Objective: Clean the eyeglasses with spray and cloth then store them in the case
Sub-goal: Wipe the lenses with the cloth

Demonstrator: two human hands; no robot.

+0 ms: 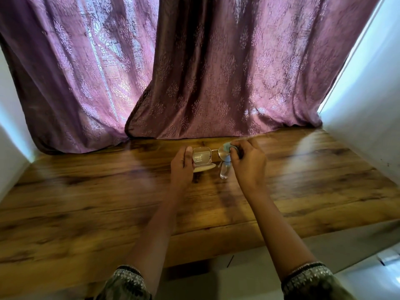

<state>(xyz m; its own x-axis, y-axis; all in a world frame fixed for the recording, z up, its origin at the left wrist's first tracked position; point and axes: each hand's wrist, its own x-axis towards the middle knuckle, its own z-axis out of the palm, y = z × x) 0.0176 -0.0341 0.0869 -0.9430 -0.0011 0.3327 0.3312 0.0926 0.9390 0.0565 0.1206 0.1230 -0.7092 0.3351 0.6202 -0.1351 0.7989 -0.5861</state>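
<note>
Thin metal-rimmed eyeglasses (202,156) are held up above the wooden table (86,202), lenses facing me. My left hand (181,167) grips the left end of the frame. My right hand (246,163) pinches a light blue cloth (227,146) against the right lens. Below the glasses a small clear spray bottle (224,172) lies on the table. A pale, flat case (204,168) sits under the left lens, partly hidden by my left hand.
Purple patterned curtains (194,72) hang right behind the table and touch its back edge. White walls (368,94) close in on both sides. The table's front edge runs across near my forearms.
</note>
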